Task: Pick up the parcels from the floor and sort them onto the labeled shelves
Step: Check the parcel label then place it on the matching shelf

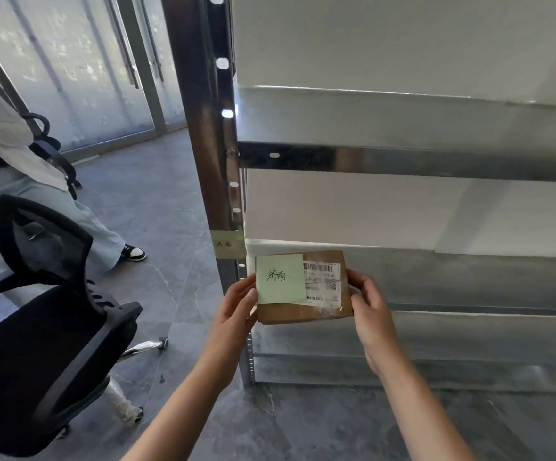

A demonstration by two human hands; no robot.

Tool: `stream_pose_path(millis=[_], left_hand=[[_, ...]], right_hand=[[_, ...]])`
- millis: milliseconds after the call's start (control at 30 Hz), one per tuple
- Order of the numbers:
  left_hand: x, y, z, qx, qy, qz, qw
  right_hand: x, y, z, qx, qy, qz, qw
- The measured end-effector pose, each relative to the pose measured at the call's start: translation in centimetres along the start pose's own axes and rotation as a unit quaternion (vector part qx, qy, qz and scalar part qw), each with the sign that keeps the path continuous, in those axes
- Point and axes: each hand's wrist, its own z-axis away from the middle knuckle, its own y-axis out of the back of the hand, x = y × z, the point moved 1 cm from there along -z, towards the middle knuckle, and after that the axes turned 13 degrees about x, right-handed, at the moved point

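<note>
Parcel (pixel 303 294) in both hands — office chair (pixel 47 321) left.

Daylight floods in through the frosted glass doors (pixel 80 71) at upper left, washing them out pale. Glare streaks the metal shelf upright (pixel 203 128), and wide-angle distortion bends straight lines near the edges; focus is slightly soft.

Looked like an office: black swivel chairs (pixel 47 314), frosted glass doors (pixel 80 68), plus bare metal shelving (pixel 403 161).
</note>
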Motion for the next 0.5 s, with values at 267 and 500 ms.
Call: stream_pose_path(millis=[267, 500], left_hand=[[1.5, -3.8, -3.2, -0.043, -0.011, -0.047, 0.998], [-0.3, -5.6, -5.8, -0.030, 0.035, -0.054, 0.997]], right_hand=[[0.1, 0.9, -3.1, 0.041, -0.018, 0.005, 0.999], [1.7, 0.0, -6.8, 0.025, -0.044, 0.053, 0.997]])
